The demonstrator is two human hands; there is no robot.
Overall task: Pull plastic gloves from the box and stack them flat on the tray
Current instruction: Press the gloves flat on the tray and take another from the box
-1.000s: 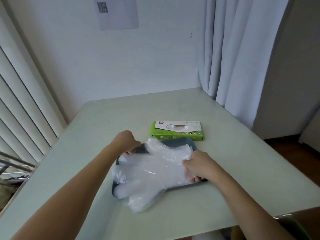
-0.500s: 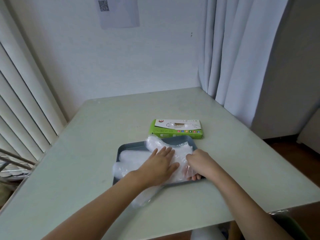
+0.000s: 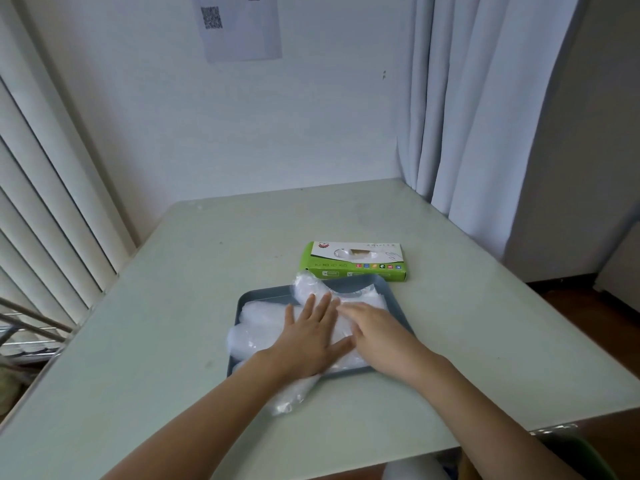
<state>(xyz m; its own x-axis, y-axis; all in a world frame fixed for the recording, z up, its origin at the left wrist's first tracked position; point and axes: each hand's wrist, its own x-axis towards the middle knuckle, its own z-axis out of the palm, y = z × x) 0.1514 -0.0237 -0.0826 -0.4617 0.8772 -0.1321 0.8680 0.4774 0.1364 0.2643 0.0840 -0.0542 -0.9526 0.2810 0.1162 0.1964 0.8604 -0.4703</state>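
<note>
1. The left hand (image 3: pixel 308 336) is lying palm down on the stack of plastic gloves (image 3: pixel 259 320). Its fingers are straight and spread, pressing the film flat and grasping nothing.
2. The right hand (image 3: pixel 375 336) is resting just beside it, also palm down, with its fingers reaching over the right part of the stack. It is slightly blurred, but it seems to be released and flat, not pinching anything.
3. The gloves are sitting in a shallow grey tray (image 3: pixel 263 295) near the front of the tabletop (image 3: pixel 166 323). They are clear, crinkled and puffing up in places. 1 part is spilling over the tray's near rim onto the tabletop, and another is bulging at the far edge.
4. Judging by the look of them, the gloves are very light, soft and slippery. They are likely trapping air and sliding over each other, so a flat palm is probably smoothing them better than a pinch. The overhanging part likely wants lifting by its loose edge and laying back inside the rim.
5. A green and white box (image 3: pixel 356 261) is lying flat just beyond the tray's far right corner, with the slot in its top facing up.
6. Beyond the tabletop, a sheet of paper (image 3: pixel 242 26) with a printed code is hanging on a white wall. Vertical blinds (image 3: pixel 52 202) are standing at the left and a pale curtain (image 3: pixel 467 116) is hanging at the right.
</note>
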